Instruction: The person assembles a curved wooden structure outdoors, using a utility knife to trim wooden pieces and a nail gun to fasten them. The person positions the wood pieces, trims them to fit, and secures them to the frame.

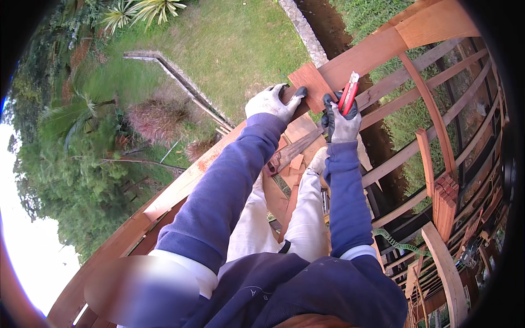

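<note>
A short reddish wooden board (310,86) lies across the long timber beam (363,53) in front of me. My left hand (273,104), in a white glove with dark fingertips, is closed at the board's left edge, its thumb against the wood; some fingers are hidden behind the beam. My right hand (344,123), gloved alike, is closed around a red utility knife (348,97) whose pale tip points up and away. Its dark thumb and fingertips are at the board's right edge.
Between my legs, a handsaw (298,147) rests among loose wood offcuts (296,162). Open-gapped rafters (407,156) spread to the right, with stacked wooden strips (445,202) and a coiled green hose (396,243). Grass (235,44) lies far below, beyond the beam.
</note>
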Action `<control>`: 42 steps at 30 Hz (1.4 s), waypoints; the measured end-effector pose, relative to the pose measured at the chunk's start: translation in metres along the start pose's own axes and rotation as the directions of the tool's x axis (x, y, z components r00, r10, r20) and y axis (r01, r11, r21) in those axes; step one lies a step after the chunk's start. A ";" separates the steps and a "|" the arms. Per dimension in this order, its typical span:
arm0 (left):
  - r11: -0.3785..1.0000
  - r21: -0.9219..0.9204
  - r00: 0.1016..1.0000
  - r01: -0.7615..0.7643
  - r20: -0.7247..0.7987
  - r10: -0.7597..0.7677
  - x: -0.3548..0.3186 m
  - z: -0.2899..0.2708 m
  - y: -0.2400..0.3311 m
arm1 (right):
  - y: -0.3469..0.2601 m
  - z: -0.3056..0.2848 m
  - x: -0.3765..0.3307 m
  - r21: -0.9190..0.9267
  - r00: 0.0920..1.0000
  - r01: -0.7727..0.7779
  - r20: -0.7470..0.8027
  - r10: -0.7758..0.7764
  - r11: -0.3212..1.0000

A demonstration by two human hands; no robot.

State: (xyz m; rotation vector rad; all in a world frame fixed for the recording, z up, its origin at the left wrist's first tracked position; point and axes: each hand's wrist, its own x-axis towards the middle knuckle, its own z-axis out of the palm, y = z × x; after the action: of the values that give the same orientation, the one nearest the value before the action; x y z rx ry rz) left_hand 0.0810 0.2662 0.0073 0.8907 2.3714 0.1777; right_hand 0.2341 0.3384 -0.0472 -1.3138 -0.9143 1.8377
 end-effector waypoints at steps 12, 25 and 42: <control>0.999 -0.038 1.000 0.003 0.016 -0.003 0.004 -0.004 -0.001 | 0.006 0.011 -0.009 0.001 0.998 0.043 -0.050 -0.043 0.999; 0.998 -0.054 1.000 -0.012 -0.019 0.011 0.006 0.002 -0.003 | -0.010 0.023 -0.018 -0.208 0.888 0.405 -0.141 -0.437 0.890; 1.000 0.013 0.997 0.010 -0.082 -0.009 0.009 0.009 0.006 | -0.117 -0.029 -0.008 -0.885 0.892 0.447 0.430 0.141 -0.131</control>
State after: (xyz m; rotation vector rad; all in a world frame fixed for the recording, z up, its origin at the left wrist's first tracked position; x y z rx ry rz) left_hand 0.0841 0.2757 -0.0024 0.8937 2.4545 0.1986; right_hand 0.2798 0.3959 0.0485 -1.3541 -3.0342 0.8382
